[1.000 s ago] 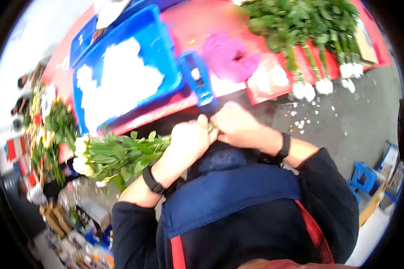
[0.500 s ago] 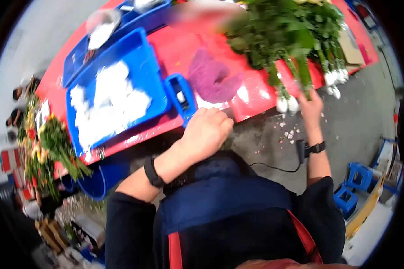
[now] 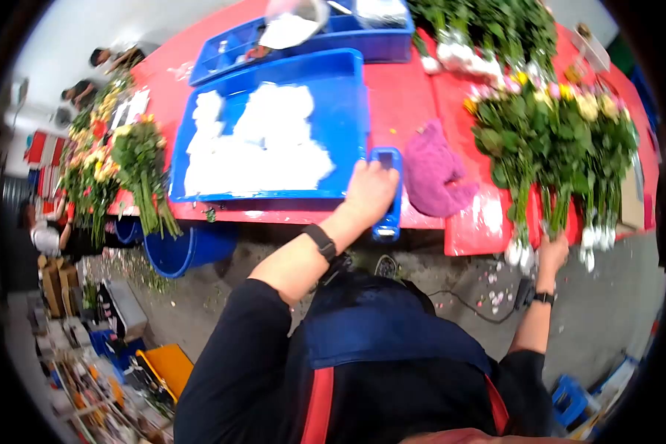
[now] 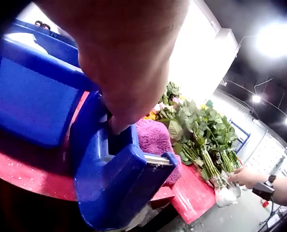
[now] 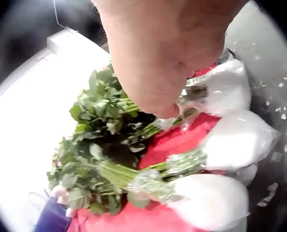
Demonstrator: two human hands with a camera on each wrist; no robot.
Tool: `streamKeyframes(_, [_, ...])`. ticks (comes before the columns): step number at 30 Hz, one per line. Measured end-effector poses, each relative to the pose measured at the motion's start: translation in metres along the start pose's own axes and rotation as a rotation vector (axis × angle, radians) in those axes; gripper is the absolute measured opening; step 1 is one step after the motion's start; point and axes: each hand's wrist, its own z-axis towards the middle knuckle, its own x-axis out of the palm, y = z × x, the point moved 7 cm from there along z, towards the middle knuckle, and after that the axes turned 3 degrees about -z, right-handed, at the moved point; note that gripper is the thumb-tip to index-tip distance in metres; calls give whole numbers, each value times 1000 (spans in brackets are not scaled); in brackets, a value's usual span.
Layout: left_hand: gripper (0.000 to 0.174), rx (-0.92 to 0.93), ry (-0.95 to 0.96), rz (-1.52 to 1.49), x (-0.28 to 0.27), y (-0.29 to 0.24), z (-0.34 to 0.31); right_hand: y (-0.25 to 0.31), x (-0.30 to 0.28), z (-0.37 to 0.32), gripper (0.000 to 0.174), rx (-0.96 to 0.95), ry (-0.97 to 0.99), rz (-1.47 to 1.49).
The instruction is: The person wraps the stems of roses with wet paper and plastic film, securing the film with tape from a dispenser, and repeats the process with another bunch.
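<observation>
My left hand (image 3: 371, 191) reaches down over a narrow blue holder (image 3: 389, 222) that looks like a tape dispenser, at the table's front edge. In the left wrist view a fingertip dips into the slot of the holder (image 4: 105, 179), near its pale strip; the other fingers are hidden. At the right, my right hand (image 3: 552, 251) grips the lower stems of a rose bunch (image 3: 559, 152) lying on the table. Bunches with white-wrapped stem ends (image 5: 211, 200) lie on both sides of it. Up close, the fingertips of my right hand (image 5: 165, 72) are at the stems.
A large blue tray (image 3: 362, 96) holds a pile of white material (image 3: 274, 140). A purple cloth (image 3: 435, 170) lies right of the holder on the red table (image 3: 399, 96). Behind the tray stands a blue divided bin (image 3: 377, 44). Blue buckets (image 3: 181, 251) stand below at the left.
The flower bunch both hands held at the left went right with my right hand and lies among the others. My left hand let go of it and moved onto the blue holder.
</observation>
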Motion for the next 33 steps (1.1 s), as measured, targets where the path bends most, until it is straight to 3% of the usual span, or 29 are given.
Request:
streamKeyframes(3, [9,-42,-122,-73,-11,4,0,28,-8,-2,43,-220,-180,59])
streamKeyframes(5, [12,-52,-199,-136,-21,5,4,59,-9,-11,40,-345,-174,149])
streamKeyframes(7, [17,-209,-148,-379,-17,10,2,102,-4,-29,31,-232,48,592])
streamKeyframes(9, [26,-280,-370,-776,-28,13,-13,167,0,-61,22,-212,305,937])
streamKeyframes(11, [30,-282,-319,-1045,-34,12,-30,254,-33,-110,18,-313,504,1068])
streamKeyframes(13, [37,-396,-83,-1219,-47,10,-54,315,-29,-154,20,-318,789,1199])
streamKeyframes(15, [33,-412,-73,-1497,-40,13,-83,356,-32,-191,21,-247,1009,1260])
streamKeyframes(16, [35,-486,59,-1603,-44,22,-97,371,-38,-205,22,-230,1054,1270])
streamKeyframes(17, [37,-526,12,-1609,-49,35,-114,382,-39,-217,24,-211,1104,1324])
streamKeyframes(23, [36,-767,-100,-1638,-83,98,-236,466,-64,-305,29,-491,1166,1273])
streamKeyframes(25, [36,-783,-296,-1740,-80,127,-290,505,-80,-353,28,-632,1120,1206])
streamKeyframes(27, [36,-912,-324,-1595,-100,160,-355,546,-92,-408,26,-737,1098,1185])
streamKeyframes(30, [39,-829,-387,-1349,-127,209,-452,611,-125,-500,25,-978,1003,1107])
streamKeyframes(33, [35,-1015,-500,-1662,-137,245,-559,671,-149,-599,22,-1138,1063,1081])
